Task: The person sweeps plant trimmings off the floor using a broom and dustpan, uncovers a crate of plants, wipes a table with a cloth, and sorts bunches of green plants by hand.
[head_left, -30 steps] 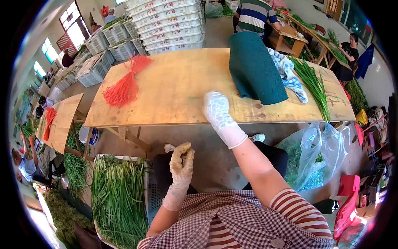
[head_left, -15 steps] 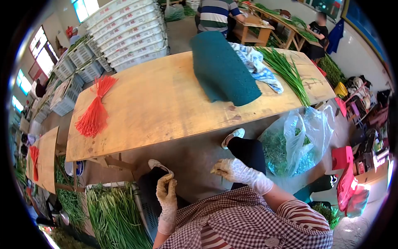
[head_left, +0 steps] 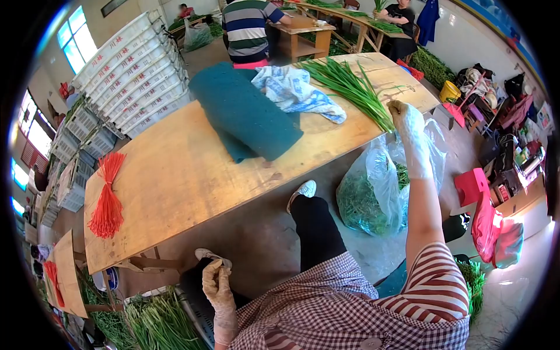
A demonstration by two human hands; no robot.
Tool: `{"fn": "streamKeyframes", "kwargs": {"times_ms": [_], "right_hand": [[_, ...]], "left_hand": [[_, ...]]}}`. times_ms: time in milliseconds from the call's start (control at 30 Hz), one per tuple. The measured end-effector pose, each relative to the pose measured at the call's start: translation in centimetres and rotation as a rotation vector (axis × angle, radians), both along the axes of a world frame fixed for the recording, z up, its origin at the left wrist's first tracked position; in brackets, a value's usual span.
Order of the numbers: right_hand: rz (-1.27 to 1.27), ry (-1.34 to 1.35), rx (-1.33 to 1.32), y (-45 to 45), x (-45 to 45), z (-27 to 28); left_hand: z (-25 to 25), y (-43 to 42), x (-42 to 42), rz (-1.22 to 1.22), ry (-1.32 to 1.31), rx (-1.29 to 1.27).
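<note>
My left hand (head_left: 218,287), in a pale, stained glove, hangs over my lap with its fingers bent together. Nothing shows in it. My right hand (head_left: 410,135), gloved too, is stretched out to the right at the table's edge, its fingers curled closed. Whether it holds anything is hidden. Beside it lie the cut ends of long green stalks (head_left: 350,87), spread on the wooden table (head_left: 175,192). Below that hand stands a clear plastic bag (head_left: 368,192) of green trimmings.
A dark green mat (head_left: 248,114) and a blue-white cloth (head_left: 297,93) lie on the table. A bundle of red ties (head_left: 107,198) is at its left end. A crate of green stalks (head_left: 160,321) stands low left. Stacked white crates (head_left: 134,70) and a seated person (head_left: 248,29) are beyond.
My right hand has gone from in front of my lap out to the right, beside the stalks. My left hand stays low, slightly lower in view. The view has turned to the right.
</note>
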State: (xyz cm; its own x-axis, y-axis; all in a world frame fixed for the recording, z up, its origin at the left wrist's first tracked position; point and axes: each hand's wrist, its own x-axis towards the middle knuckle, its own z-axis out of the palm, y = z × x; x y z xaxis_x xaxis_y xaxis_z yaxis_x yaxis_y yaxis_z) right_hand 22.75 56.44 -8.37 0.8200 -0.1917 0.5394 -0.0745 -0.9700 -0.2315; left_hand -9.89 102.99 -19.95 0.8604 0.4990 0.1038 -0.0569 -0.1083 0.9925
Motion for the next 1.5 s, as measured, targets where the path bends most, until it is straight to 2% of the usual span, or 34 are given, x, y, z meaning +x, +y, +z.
{"fn": "streamKeyframes", "kwargs": {"times_ms": [167,300,433,567,600,667,700,733,767,833,867,967,1033,1100,1167,1233,1267,1300,1367,1400,1467,1500], "right_hand": [[0.044,0.327,-0.074,-0.8,3.2,0.2],[0.033,0.397,-0.248,-1.0,6.0,-0.3],[0.068,0.468,-0.232,-0.9,5.8,2.0],[0.043,0.431,-0.207,-2.4,5.4,1.8],[0.038,0.375,-0.314,-1.3,3.9,2.5],[0.177,0.132,-0.201,3.1,1.3,4.0],[0.359,0.11,-0.08,6.0,0.0,4.6],[0.672,-0.07,-0.029,8.6,0.0,3.7],[0.773,-0.027,-0.06,11.3,-0.5,3.2],[0.744,-0.034,-0.175,17.4,-1.8,2.0],[0.785,-0.227,-0.245,19.5,-0.4,0.6],[1.006,0.087,0.42,25.1,3.1,-0.3],[1.162,-0.026,0.572,28.9,2.7,3.0],[1.338,-0.108,0.735,32.0,1.6,6.2],[1.531,-0.157,0.915,34.6,0.3,8.8],[1.631,-0.167,0.923,36.0,-0.8,11.4],[1.549,-0.392,0.721,36.0,-1.2,12.9],[1.508,-0.518,0.7,36.4,-0.2,13.3],[1.403,-0.701,0.673,37.1,1.3,13.3],[1.249,-0.553,0.571,37.2,1.8,12.8],[0.93,-0.282,0.371,37.5,2.9,11.9],[0.937,-0.273,0.384,38.1,3.8,11.6]], "left_hand": [[-0.1,-1.6,1.0,-0.017,-0.003,0.02],[-0.2,-2.3,1.8,-0.075,-0.014,0.029],[0.2,-2.8,2.1,-0.087,-0.011,0.027],[0.5,-2.6,2.3,-0.09,-0.023,0.027],[0.5,-2.4,2.5,-0.089,-0.029,0.044],[1.0,-2.0,3.4,-0.078,-0.041,0.081],[1.6,-1.9,4.0,-0.062,-0.019,0.164],[2.5,-1.9,5.0,-0.049,0.007,0.246],[3.5,-2.0,6.1,-0.039,0.034,0.327],[7.1,-3.7,8.3,-0.094,0.028,0.335],[7.8,-4.4,9.6,-0.08,-0.056,0.423],[8.0,-4.0,14.1,-0.005,-0.159,0.796],[9.9,-4.0,16.6,0.187,-0.126,0.883],[11.9,-2.5,19.7,0.395,-0.236,0.891],[15.8,-0.6,22.0,0.519,-0.507,0.875],[18.1,3.2,24.9,0.567,-0.592,0.822],[20.2,4.7,24.9,0.55,-0.565,0.856],[22.6,5.8,24.3,0.532,-0.537,0.887],[25.4,7.3,23.4,0.466,-0.641,0.934],[27.0,6.0,21.3,0.394,-0.44,0.803],[26.9,4.0,18.8,0.301,-0.359,0.82],[26.9,3.2,18.2,0.256,-0.319,0.831]]}}
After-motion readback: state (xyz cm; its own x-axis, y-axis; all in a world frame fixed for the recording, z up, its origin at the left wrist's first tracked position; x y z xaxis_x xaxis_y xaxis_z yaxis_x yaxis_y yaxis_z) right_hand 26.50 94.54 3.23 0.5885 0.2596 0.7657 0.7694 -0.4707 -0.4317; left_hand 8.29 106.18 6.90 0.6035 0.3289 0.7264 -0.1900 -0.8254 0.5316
